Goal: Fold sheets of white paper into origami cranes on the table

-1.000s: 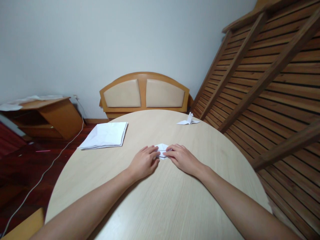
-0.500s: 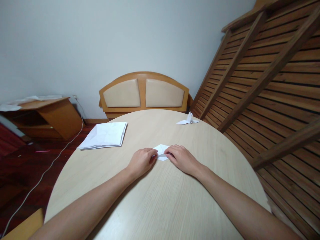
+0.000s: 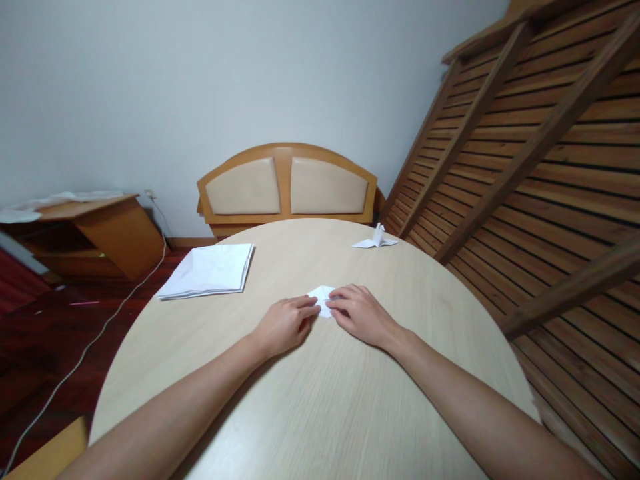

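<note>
A small white piece of folded paper [image 3: 321, 293] lies on the round table between my two hands. On its left side, my left hand [image 3: 286, 324] holds the paper with closed fingers, the fingertips at the edge. From the right, my right hand [image 3: 362, 316] grips the paper too, its bent fingers and thumb on top near the middle. Both hands cover the paper's side corners, and its creases are too small to make out fully. Farther back on the right stands a white paper crane [image 3: 376, 237] with its wings spread.
A stack of white paper sheets [image 3: 210, 268] rests on the left of the pale wooden table [image 3: 320, 413]. Behind the table is a padded headboard [image 3: 285, 180]. Wooden slats [image 3: 540, 173] lean at the right, a low cabinet [image 3: 110, 233] and a white cable [image 3: 107, 323] are at left.
The raised flap between my fingers now lies flatter against the paper. My fingertips have moved slightly inward over it, closer together.
</note>
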`<state>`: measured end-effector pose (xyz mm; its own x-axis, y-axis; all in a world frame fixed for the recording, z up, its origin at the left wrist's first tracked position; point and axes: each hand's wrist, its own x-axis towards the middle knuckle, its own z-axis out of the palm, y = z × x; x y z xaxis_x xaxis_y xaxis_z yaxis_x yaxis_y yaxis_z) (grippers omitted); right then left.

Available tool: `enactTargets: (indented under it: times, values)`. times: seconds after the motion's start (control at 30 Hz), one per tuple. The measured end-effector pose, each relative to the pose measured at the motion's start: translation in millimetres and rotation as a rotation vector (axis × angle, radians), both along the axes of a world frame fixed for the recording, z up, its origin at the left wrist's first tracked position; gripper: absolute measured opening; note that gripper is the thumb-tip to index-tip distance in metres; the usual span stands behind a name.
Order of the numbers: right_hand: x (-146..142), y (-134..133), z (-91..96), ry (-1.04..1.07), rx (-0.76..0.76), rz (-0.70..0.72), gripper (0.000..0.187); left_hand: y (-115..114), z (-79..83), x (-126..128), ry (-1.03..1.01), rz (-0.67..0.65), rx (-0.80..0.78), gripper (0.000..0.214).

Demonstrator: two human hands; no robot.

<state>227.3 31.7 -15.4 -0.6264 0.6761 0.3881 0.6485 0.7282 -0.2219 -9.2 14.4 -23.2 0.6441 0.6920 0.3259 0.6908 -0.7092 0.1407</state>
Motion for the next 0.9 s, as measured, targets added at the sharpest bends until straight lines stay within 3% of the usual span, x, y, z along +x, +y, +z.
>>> enactTargets:
  times: [0.3,0.63,0.9]
  values:
    - [7,3,-6.8,-0.083,-0.143,0.131,0.055,-4,0.9,5,0.052,0.01,-0.017,0.036]
    - [8,0,6.3,-0.079,-0.12,0.097,0.043,-3,5.1,5,0.05,0.175,0.073,0.034]
    - [8,-1,6.8,0.001,-0.102,0.135,0.029,-8,2.4,6,0.058,-0.06,-0.106,0.053]
